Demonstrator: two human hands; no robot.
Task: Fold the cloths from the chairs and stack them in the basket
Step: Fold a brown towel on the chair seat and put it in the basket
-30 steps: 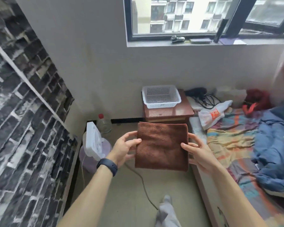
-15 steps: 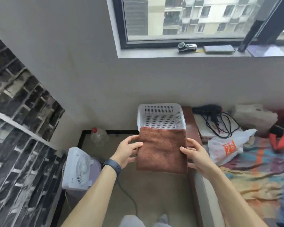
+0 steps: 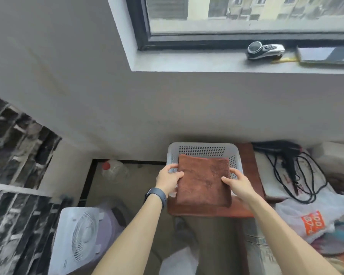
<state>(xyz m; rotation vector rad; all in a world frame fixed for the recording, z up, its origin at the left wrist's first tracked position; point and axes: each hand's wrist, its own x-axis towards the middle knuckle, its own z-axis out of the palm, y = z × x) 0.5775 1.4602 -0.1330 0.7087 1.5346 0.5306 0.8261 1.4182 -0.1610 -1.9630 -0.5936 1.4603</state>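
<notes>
Grey wall and window sill at the back, with your folded cloth held over the basket.

Head view: you hold the folded brown cloth [image 3: 204, 181] flat over the white basket [image 3: 203, 146]. Its far edge is above the basket's inside and its near edge juts past the near rim; contact cannot be told. Your left hand [image 3: 168, 180] has fingers grasping the cloth's left edge, and your right hand [image 3: 239, 184] grasps its right edge. The basket sits on a brown tabletop [image 3: 247, 165], with a hair dryer [image 3: 286, 153] to its right.
</notes>
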